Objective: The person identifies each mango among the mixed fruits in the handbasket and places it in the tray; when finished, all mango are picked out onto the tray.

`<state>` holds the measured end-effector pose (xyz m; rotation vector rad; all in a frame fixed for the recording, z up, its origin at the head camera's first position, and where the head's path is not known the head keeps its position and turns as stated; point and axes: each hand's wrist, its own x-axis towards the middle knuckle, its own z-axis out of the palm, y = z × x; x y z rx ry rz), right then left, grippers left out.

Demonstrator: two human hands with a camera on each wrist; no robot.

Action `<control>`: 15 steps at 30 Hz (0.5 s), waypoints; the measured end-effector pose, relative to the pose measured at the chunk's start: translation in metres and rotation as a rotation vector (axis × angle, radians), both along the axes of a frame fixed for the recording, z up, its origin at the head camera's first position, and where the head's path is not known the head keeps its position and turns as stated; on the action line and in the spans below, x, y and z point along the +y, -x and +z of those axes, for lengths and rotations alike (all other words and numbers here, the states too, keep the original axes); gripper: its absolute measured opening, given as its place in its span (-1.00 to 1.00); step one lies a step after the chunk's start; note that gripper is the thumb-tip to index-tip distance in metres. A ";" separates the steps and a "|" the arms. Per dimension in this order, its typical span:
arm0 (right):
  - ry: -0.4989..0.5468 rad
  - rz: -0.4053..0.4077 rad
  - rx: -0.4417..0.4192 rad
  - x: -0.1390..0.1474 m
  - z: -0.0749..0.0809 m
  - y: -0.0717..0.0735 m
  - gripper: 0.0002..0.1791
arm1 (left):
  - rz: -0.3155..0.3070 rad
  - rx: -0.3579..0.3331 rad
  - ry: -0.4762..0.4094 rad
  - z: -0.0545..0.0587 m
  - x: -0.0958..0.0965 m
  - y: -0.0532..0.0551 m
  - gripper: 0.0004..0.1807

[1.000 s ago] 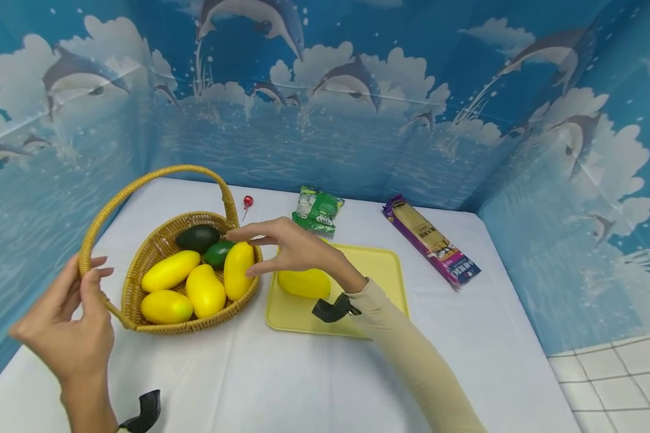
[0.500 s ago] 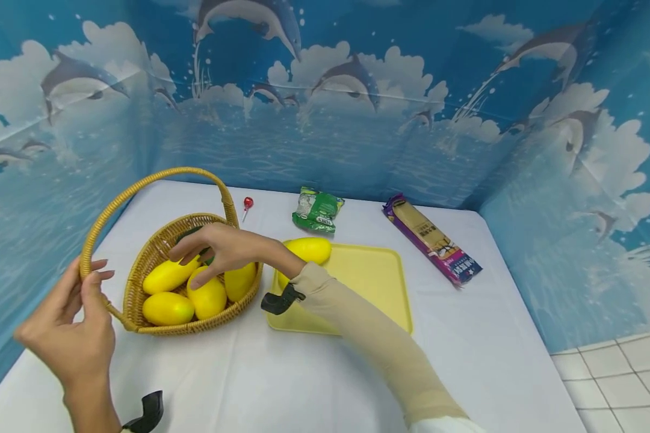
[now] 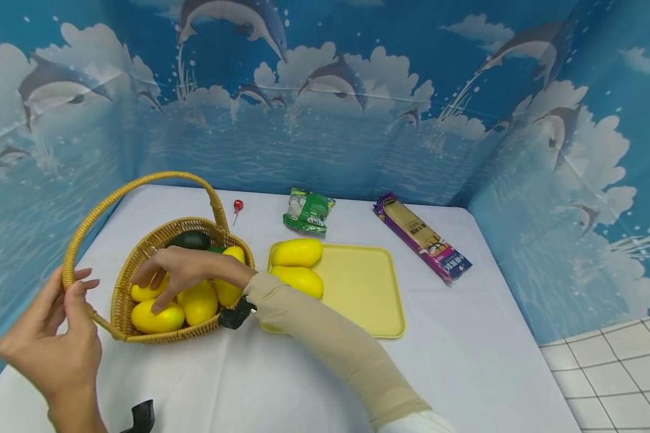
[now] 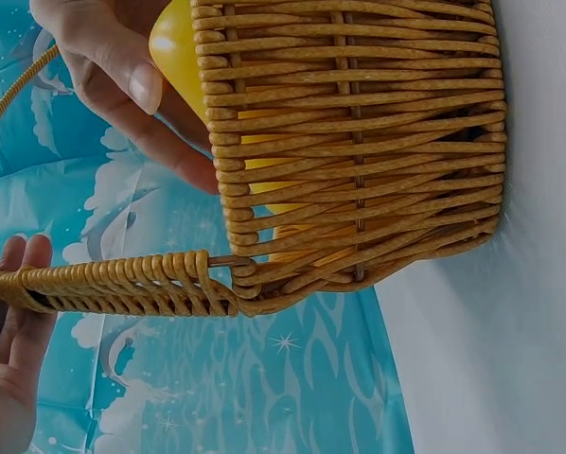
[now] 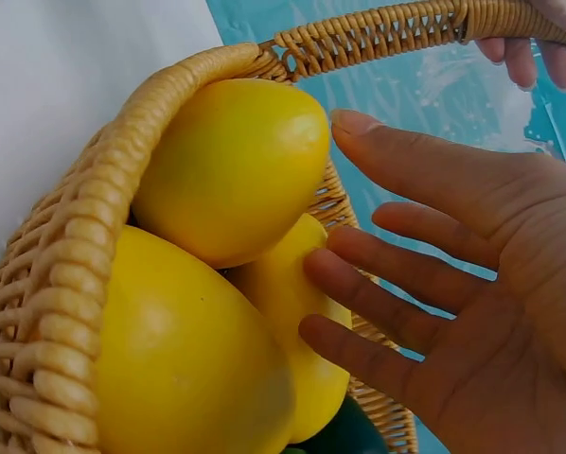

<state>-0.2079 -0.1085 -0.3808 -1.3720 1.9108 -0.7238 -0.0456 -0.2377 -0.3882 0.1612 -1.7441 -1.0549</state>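
My left hand [image 3: 59,337] grips the arched handle [image 3: 162,175] of a wicker basket [image 4: 359,142] at the left of the table. Inside lie several yellow mangoes, a dark green avocado [image 3: 189,240] and another green fruit, mostly covered by my right arm. My right hand [image 3: 176,270] reaches over the basket with thumb and fingers spread. In the right wrist view its thumb tip comes right to the side of the front-left mango [image 5: 231,170], and the fingers stand apart from one another over a second mango [image 5: 302,322]. Nothing is enclosed in that hand.
A yellow tray [image 3: 357,294] right of the basket bears two mangoes [image 3: 297,252] at its left side; my right forearm crosses its front corner. Behind are a red lollipop [image 3: 238,205] and a green snack packet [image 3: 309,210]. A long purple packet [image 3: 422,237] lies farther right.
My right hand has moved left from the basket's right side, across the fruit, and down to the front-left mango. The left hand keeps its hold on the handle. The head view has shifted slightly.
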 end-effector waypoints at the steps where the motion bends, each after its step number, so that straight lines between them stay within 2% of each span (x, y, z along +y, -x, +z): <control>1: -0.001 -0.006 0.001 -0.001 -0.001 0.000 -0.25 | 0.006 -0.007 0.002 0.000 0.001 0.000 -0.65; 5: 0.004 -0.015 0.032 -0.003 -0.004 -0.002 -0.27 | 0.047 -0.055 0.017 0.002 0.002 -0.003 -0.65; 15: -0.102 -0.048 0.054 -0.005 -0.002 -0.006 -0.32 | 0.033 -0.039 0.017 0.000 0.003 -0.001 -0.65</control>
